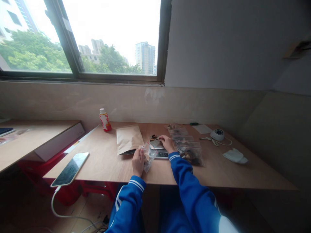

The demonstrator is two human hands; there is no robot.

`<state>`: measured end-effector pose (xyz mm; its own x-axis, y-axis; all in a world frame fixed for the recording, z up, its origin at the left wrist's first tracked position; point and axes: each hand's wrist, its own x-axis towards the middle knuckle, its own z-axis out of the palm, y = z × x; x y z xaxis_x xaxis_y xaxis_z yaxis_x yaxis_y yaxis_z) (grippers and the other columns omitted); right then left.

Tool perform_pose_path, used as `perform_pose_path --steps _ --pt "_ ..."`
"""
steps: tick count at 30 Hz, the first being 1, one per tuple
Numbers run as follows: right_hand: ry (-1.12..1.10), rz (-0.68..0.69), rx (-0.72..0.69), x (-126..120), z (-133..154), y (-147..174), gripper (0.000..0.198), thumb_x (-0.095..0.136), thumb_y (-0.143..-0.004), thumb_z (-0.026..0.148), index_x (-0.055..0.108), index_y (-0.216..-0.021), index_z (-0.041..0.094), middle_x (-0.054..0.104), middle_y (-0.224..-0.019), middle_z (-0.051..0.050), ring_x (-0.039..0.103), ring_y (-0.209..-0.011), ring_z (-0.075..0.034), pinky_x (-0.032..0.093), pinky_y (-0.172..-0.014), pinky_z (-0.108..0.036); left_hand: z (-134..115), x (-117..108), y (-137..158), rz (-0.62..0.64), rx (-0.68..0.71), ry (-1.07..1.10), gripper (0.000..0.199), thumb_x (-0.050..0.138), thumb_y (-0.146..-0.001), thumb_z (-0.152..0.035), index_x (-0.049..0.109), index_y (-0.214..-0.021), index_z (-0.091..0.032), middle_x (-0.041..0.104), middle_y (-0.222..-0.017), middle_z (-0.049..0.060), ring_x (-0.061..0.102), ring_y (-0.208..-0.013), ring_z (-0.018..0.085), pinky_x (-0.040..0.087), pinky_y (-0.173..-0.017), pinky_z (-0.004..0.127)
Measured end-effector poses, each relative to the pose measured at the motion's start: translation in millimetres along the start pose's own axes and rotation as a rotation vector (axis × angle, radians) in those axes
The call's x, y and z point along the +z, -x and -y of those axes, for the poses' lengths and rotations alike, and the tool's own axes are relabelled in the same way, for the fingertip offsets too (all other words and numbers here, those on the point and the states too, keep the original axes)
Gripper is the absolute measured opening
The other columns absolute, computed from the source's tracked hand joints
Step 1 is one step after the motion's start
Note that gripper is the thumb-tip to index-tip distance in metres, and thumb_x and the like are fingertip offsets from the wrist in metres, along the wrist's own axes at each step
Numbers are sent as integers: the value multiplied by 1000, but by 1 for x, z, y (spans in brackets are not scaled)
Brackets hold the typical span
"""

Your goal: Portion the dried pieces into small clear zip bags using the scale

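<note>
My left hand (pixel 138 161) is closed on the edge of a clear zip bag (pixel 149 158) with light brown pieces inside, held just above the table in front of a small kitchen scale (pixel 162 154). Several dark brown dried pieces (pixel 153 138) lie on the scale's plate. Over that plate, my right hand (pixel 167 143) has its fingertips pinched together at a dried brown piece; the piece is small and partly hidden. Right beside the scale lies a clear zip bag with dark dried pieces (pixel 191 157).
A brown paper pouch (pixel 130 139) lies left of the scale, with a red-and-white bottle (pixel 105 120) behind it. A phone (pixel 70 169) on a cable is at the front left. More zip bags (pixel 178 132), a white camera (pixel 217 134) and a crumpled tissue (pixel 235 156) are on the right.
</note>
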<state>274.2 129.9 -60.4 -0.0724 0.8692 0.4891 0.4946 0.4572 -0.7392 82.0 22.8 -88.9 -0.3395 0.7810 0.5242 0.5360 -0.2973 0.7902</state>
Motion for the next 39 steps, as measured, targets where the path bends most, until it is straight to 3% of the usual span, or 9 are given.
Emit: perform_pose_path --steps 3,8,14,17,20,23,26,32,39 --pt "-109 -64 43 -3 4 -2 10 60 -77 26 68 -80 20 71 -84 -4 66 -83 -21 50 -82 -37 0 0 0 -7 5 9 39 36 -93 -47 63 -103 -20 69 -101 8 65 -94 20 51 -82 32" --pt "-289 -116 110 2 18 -7 33 63 -74 45 67 -90 16 72 -82 -8 67 -77 -21 54 -68 -34 1 1 0 2 4 7 37 36 -93 -45 63 -103 -21 69 -100 7 65 -92 19 51 -81 31" --pt "-633 86 237 4 56 5 42 76 -63 45 67 -93 16 70 -79 -6 65 -71 -17 53 -60 -27 3 1 0 8 1 6 37 36 -94 -44 62 -104 -20 69 -101 8 65 -93 20 51 -83 33" --pt "-670 238 245 3 70 15 40 76 -64 42 68 -94 17 70 -81 -5 65 -72 -16 51 -57 -24 2 1 0 11 -3 12 36 35 -94 -44 62 -104 -21 69 -101 8 65 -93 21 51 -83 34" --pt "-578 418 218 4 77 22 34 76 -65 38 70 -90 17 70 -77 -4 63 -68 -16 49 -53 -23 1 0 0 6 -2 13 36 36 -94 -44 62 -102 -20 68 -100 8 65 -92 21 51 -81 34" --pt "-459 476 151 6 77 25 27 72 -68 36 72 -86 16 71 -79 -5 64 -69 -17 49 -54 -25 0 -1 0 7 -1 20 36 35 -94 -44 61 -103 -20 68 -100 8 65 -92 21 51 -81 33" --pt "-374 416 76 9 70 19 24 64 -76 34 72 -91 16 72 -86 -6 65 -74 -18 52 -63 -27 0 -1 0 8 -14 29 37 35 -94 -44 60 -104 -20 68 -102 9 64 -94 22 50 -84 35" --pt "-33 71 69 19 34 -12 29 48 -82 20 67 -104 17 66 -109 -10 59 -106 -21 44 -96 -36 -2 0 1 11 -26 41 36 36 -94 -43 61 -104 -20 68 -103 9 64 -97 23 50 -86 36" --pt "210 218 79 46 14 -18 39 63 -77 23 63 -116 22 47 -136 -13 40 -128 -29 28 -105 -46 1 1 0 0 -27 32 36 37 -93 -42 62 -104 -19 69 -102 10 64 -97 23 50 -85 37"
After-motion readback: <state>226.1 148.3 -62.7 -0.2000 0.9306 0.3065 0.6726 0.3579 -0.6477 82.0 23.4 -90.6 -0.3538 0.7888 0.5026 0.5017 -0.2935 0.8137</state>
